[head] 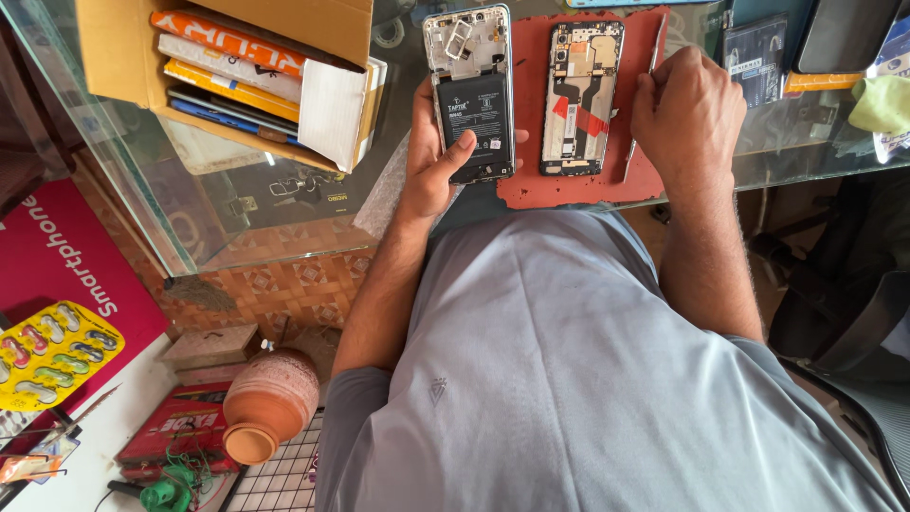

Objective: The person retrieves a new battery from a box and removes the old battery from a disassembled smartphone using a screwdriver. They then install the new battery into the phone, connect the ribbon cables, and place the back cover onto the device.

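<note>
My left hand (438,161) holds an opened phone (469,90) with its back off, black battery showing, thumb across the battery's lower part. A second opened phone body (580,100) lies on a red mat (569,185) on the glass counter (190,209), just right of the held one. Resting on the mat's right side, my right hand (687,114) is closed around a thin metal tool (645,104) that runs along the mat's right edge.
A cardboard box (123,57) with flat packages stands at the counter's left. Dark phone items (758,52) and a green cloth (882,104) lie at the right. Below on the floor are a clay pot (270,398), a yellow blister tray (57,356) and a black chair (853,313).
</note>
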